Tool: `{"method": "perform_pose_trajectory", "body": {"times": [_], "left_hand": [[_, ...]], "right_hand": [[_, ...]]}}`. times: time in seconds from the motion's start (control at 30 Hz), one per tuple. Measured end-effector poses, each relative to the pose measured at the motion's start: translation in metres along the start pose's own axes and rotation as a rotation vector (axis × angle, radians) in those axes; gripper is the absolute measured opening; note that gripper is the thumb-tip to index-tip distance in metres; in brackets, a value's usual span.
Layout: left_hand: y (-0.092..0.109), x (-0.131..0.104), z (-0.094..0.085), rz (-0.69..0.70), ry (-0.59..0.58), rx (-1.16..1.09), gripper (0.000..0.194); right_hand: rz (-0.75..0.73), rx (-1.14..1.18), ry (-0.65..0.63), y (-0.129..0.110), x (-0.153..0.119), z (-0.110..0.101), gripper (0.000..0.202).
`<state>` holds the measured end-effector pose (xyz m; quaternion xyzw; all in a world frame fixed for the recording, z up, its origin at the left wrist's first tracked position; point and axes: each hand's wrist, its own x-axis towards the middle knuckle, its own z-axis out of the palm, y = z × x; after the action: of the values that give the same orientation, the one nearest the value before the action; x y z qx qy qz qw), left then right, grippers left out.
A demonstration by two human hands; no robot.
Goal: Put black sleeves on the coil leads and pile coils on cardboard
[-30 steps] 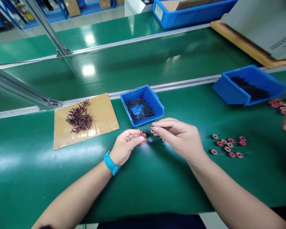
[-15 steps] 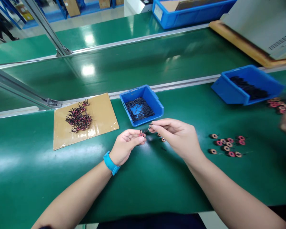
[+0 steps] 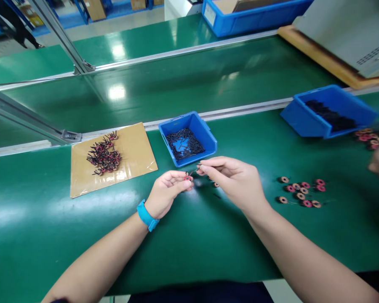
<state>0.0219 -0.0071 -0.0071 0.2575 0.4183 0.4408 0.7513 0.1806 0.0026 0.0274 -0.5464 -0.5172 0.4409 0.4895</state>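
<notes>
Right of the open blue plastic bin [image 3: 205, 134] of thin black tubes [image 3: 194, 144], you have room over the green table [image 3: 249, 136]; left of the bin, a spiky red-and-black coil heap [image 3: 105, 159] obstructs; nearer you, your left hand [image 3: 169, 188] and right hand [image 3: 238, 180] block.

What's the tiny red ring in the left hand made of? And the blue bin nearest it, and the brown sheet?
Red ring: maybe metal wire, as a thin lead pokes out; finish too small to judge.
Blue bin: probably plastic; smooth, slightly shiny, rounded corners.
Brown sheet: likely cardboard, filmed or taped, judging by its wrinkled, glossy glare.
</notes>
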Motion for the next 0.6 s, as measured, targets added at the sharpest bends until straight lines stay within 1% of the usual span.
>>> {"method": "perform_pose_trajectory", "body": {"times": [0.13, 0.3, 0.6], "left_hand": [[0.0003, -0.0002, -0.0006, 0.001, -0.003, 0.007, 0.025], [0.0002, 0.0001, -0.0005, 0.002, -0.009, -0.007, 0.025], [0.0003, -0.0002, -0.0005, -0.003, -0.003, -0.011, 0.025]], "right_hand": [[-0.010, -0.004, 0.002, 0.0008, -0.0011, 0.0006, 0.004], [-0.013, 0.014, 0.037, 0.0021, -0.0011, 0.0005, 0.005], [-0.023, 0.032, 0.036, 0.0013, -0.0028, -0.0004, 0.008]]}}
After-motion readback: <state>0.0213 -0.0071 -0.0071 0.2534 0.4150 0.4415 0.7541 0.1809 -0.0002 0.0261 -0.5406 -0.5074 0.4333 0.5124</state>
